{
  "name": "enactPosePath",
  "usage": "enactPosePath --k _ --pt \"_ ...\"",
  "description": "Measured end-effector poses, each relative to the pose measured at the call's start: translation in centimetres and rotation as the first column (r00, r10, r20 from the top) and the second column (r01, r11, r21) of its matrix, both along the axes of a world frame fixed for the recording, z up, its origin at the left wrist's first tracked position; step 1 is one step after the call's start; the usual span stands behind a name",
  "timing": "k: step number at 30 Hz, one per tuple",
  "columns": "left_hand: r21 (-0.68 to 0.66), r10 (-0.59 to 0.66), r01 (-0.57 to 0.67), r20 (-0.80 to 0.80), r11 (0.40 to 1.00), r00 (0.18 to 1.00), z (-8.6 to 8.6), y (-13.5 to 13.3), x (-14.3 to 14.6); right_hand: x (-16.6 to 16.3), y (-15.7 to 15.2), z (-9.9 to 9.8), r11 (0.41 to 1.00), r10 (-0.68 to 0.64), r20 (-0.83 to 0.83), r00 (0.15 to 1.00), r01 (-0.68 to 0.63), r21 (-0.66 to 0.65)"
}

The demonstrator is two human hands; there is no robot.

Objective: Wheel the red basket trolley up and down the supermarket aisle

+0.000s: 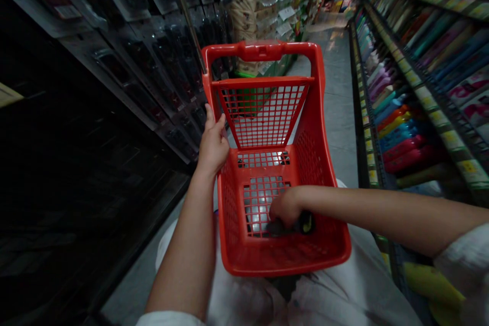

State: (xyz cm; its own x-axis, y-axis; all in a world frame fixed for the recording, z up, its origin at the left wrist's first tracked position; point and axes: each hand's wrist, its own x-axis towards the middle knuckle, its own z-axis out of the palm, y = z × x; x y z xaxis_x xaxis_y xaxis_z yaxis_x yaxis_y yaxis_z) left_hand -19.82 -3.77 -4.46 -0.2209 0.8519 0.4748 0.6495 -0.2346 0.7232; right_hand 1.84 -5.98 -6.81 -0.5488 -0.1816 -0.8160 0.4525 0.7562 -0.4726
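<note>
A red plastic shopping basket (324,244) with a raised red handle (262,52) stands in front of me in a shop aisle. My left hand (212,143) grips the basket's left rim, fingers wrapped round it. My right hand (284,209) reaches down inside the basket to the bottom. Its fingers are closed on a dark item with a yellow-green end (301,224). What the item is cannot be made out.
Dark shelves with hanging black packaged goods (160,51) line the left side. On the right, shelves (416,91) carry rows of colourful items with yellow price tags. A grey tiled floor (336,76) runs ahead down the aisle. Stacked cartons (252,5) stand at the far end.
</note>
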Motion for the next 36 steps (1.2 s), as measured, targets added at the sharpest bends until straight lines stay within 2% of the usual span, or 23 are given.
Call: enactPosePath --k 2,4,7,9,10,11,13,14,15,17,19,20,23,25,27,28,30,32,34,36 --pt "0.001 0.0 0.0 -0.002 1.0 1.0 0.1 0.0 0.1 -0.1 -1.5 -1.3 0.988 0.154 0.044 0.987 -0.154 -0.019" --pt "0.005 0.001 -0.001 0.003 1.0 1.0 0.1 0.0 0.0 0.1 -2.2 -1.1 0.978 0.189 0.053 0.981 -0.183 -0.1" --pt "0.004 -0.001 0.001 0.009 1.0 1.0 0.0 0.1 0.0 0.6 -0.7 1.8 0.955 0.038 0.062 0.997 -0.018 -0.296" --pt "0.009 -0.006 0.006 0.014 1.0 1.0 -0.2 0.2 -0.1 0.8 0.9 4.1 0.867 -0.092 0.116 0.989 0.137 -0.48" --pt "0.014 -0.008 0.008 0.019 1.0 1.0 -0.2 0.2 -0.1 0.8 1.5 4.8 0.829 -0.14 0.14 0.98 0.193 -0.524" --pt "0.018 -0.008 0.007 0.025 1.0 1.0 -0.3 0.2 -0.1 0.7 1.9 5.0 0.829 -0.178 0.143 0.974 0.227 -0.511" --pt "0.018 -0.001 0.001 0.033 1.0 0.999 -0.3 0.2 0.0 0.5 1.4 4.1 0.928 -0.175 0.081 0.981 0.192 -0.32" --pt "0.017 0.003 -0.004 0.036 1.0 0.999 -0.3 0.3 0.0 0.4 0.8 3.0 0.976 -0.115 0.053 0.992 0.123 -0.182" --pt "0.016 0.006 -0.007 0.04 1.0 0.999 -0.4 0.3 0.0 0.4 -0.1 1.8 0.999 -0.031 0.034 0.999 0.032 -0.031" --pt "0.02 0.006 -0.007 0.047 1.0 0.999 -0.4 0.3 0.0 0.5 -1.7 -0.3 0.984 0.167 0.108 0.98 -0.172 0.047" --pt "0.025 -0.003 0.002 0.055 1.0 0.998 -0.4 0.4 0.0 1.0 -2.5 -1.1 0.962 0.269 0.136 0.953 -0.273 0.006" --pt "0.025 -0.007 0.006 0.056 1.0 0.998 -0.5 0.4 -0.1 1.4 -2.3 -0.8 0.964 0.265 0.131 0.955 -0.265 -0.02" --pt "0.022 -0.005 0.004 0.058 1.0 0.998 -0.6 0.5 -0.2 2.3 -0.1 2.1 0.983 0.085 0.163 0.983 -0.056 -0.176" --pt "0.024 0.0 -0.002 0.062 1.0 0.998 -0.6 0.6 -0.2 2.4 1.8 3.9 0.943 -0.038 0.243 0.969 0.115 -0.313" --pt "0.031 -0.001 -0.001 0.064 1.0 0.998 -0.6 0.6 -0.1 2.1 2.8 4.2 0.935 -0.087 0.235 0.968 0.161 -0.315" --pt "0.036 -0.002 0.0 0.065 0.999 0.998 -0.7 0.6 -0.1 1.9 2.8 3.6 0.964 -0.072 0.19 0.979 0.117 -0.239" --pt "0.044 -0.001 -0.002 0.068 0.999 0.998 -0.7 0.6 0.0 1.3 1.9 1.2 0.999 0.042 0.098 0.994 -0.044 0.021" --pt "0.048 0.004 -0.008 0.073 0.999 0.997 -0.7 0.7 0.2 1.1 0.2 -2.1 0.951 0.185 0.177 0.967 -0.222 0.215" --pt "0.054 0.008 -0.012 0.077 0.998 0.997 -0.8 0.7 0.2 1.3 -1.2 -4.8 0.94 0.216 0.193 0.957 -0.257 0.224" --pt "0.062 0.006 -0.011 0.082 0.998 0.997 -0.8 0.7 0.2 1.7 -1.8 -6.0 0.95 0.214 0.179 0.96 -0.247 0.188"
